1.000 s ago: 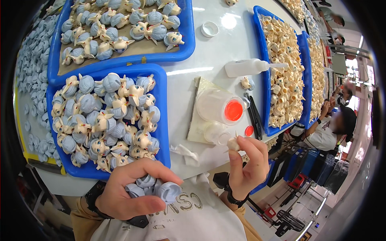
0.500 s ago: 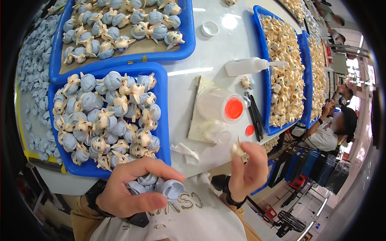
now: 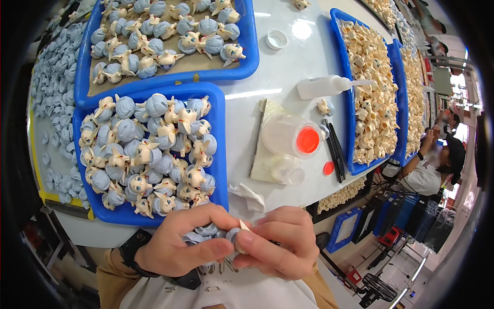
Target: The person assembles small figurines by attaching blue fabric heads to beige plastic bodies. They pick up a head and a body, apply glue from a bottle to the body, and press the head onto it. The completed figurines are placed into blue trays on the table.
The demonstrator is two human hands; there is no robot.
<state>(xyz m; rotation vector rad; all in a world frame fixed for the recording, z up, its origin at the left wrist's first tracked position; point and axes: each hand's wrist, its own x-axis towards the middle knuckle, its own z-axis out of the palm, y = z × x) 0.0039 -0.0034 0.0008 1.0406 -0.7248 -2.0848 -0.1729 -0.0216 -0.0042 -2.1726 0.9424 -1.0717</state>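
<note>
My left hand point(image 3: 180, 244) is curled around several blue-grey hair pieces point(image 3: 205, 233) for doll heads. Its thumb and forefinger reach the small hair piece at its fingertips. There my right hand point(image 3: 283, 242) pinches a cream doll head piece point(image 3: 243, 225), its pointed tip showing above the thumb. The cream piece meets the hair piece between both hands; fingers hide most of the join. Just beyond my left hand, a blue tray point(image 3: 220, 170) holds a heap of blue-haired doll heads point(image 3: 139, 184).
Behind it, a second blue tray point(image 3: 249, 51) holds rows of doll heads. Loose hair pieces point(image 3: 54, 82) spread at far left. A jar with a red lid point(image 3: 307, 139), white squeeze bottle point(image 3: 324, 86), black tweezers point(image 3: 335, 149) and crumpled tissue point(image 3: 248, 195) lie mid-table. Cream parts point(image 3: 368, 98) fill right-hand trays; a co-worker point(image 3: 427, 167) sits beyond.
My right hand has moved left and down with the cream piece, bringing it against a hair piece at my left fingertips. The whole view has shifted slightly.
</note>
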